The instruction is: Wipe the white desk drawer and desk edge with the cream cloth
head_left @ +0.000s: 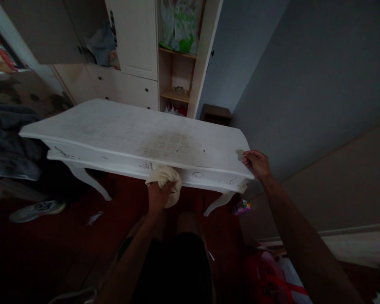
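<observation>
So, the left hand (159, 197) has its fingers closed around a bunched cream cloth (166, 174), right at the front edge of a white table (114, 122), overlapping the drawer front; can't really tell if the cloth is pressed against it. The right hand (258, 164) is over at the table's right end, fingers curled in close together, but whether they're pinching anything small, I honestly can't tell. Between the two, the tabletop has a big grey-brown smudge (167, 143) with a couple of dark specks. Under that edge there's a round knob (197, 175), plus curvy legs down to a dark reddish floor (123, 236). Further out: a sneaker (39, 210) on the left, a small pinkish box (243, 207) near the right leg, a red bag (261, 274) lower right, and a white cabinet (136, 38) behind, plastic bags (186, 23) on its open shelf.
</observation>
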The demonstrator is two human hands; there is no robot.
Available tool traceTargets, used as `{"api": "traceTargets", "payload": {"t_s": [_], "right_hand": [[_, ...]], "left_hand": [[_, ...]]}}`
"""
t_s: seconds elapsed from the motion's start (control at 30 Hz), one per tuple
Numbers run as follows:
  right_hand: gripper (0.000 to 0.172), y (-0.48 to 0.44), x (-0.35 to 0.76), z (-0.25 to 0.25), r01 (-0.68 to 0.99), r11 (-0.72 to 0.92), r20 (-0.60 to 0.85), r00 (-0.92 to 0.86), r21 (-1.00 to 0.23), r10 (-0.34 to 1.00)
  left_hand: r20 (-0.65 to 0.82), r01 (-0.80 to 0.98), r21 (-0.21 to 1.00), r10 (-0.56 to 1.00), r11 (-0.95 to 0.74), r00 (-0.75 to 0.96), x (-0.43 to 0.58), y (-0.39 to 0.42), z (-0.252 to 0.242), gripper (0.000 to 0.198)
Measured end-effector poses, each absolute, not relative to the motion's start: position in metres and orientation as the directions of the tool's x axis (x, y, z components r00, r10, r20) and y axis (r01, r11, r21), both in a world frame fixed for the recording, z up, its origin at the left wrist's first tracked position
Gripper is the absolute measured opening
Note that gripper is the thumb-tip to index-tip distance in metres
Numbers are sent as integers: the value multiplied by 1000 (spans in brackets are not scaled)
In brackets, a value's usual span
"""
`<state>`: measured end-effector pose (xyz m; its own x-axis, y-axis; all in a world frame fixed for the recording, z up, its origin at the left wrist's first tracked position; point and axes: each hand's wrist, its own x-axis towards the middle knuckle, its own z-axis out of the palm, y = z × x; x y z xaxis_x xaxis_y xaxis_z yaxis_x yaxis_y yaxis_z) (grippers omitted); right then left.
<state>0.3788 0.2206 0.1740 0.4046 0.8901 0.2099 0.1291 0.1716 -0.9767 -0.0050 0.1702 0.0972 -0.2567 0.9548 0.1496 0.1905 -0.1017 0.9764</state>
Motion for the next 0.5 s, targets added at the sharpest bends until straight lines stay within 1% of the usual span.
{"api": "traceTargets", "payload": {"t_s": [0.07, 0.13, 0.23, 0.3, 0.37, 0.4, 0.5], "right_hand": [[24, 220, 378, 174, 122, 165, 201, 410, -979, 890], [24, 220, 378, 175, 120, 150, 187, 414, -981, 891], [26, 220, 378, 174, 116, 142, 178, 416, -983, 892], [26, 220, 378, 174, 110, 151, 184, 417, -982, 890], [25, 219, 378, 174, 116, 159, 194, 418, -980, 888], [25, 219, 377, 174, 121, 161, 197, 420, -980, 886], [24, 219, 377, 175, 134, 153, 195, 414, -979, 889]], "left_hand": [[252, 380, 917, 916, -122, -313, -16, 174, 96, 23], [299, 472, 876, 884, -104, -360, -24, 176, 97, 29], [323, 507, 856, 867, -97, -379, -28, 176, 100, 44], [264, 510, 859, 894, -47, -362, -24, 176, 100, 50], [193, 515, 857, 922, 7, -335, -17, 179, 97, 50], [189, 529, 849, 928, 10, -321, -12, 182, 95, 50], [293, 610, 789, 919, -77, -264, 3, 190, 89, 49]]}}
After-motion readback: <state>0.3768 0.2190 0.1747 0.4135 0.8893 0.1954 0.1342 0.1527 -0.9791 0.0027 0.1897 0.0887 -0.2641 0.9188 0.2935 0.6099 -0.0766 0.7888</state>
